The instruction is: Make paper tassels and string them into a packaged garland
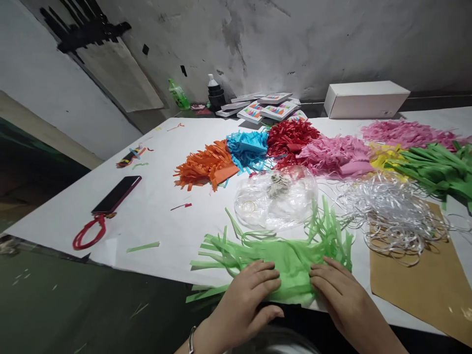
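Note:
Light green fringed tissue paper (293,268) lies spread at the table's front edge, its cut strips fanning out to the left and right. My left hand (254,292) rests on the left part of its uncut middle, fingers stretched out and thumb apart. On the right part lies my right hand (334,287), its fingers extended over the paper and its thumb hidden. Just behind the paper is a clear plastic bag (254,209) with small metallic pieces in it. Some green strips hang over the front edge.
Behind are fringed paper bundles in orange (210,164), blue (249,147), red (293,137) and pink (335,155). White string (394,211) is tangled over brown cardboard (416,280) at right. A phone (117,194) lies left; a white box (365,101) stands at the back.

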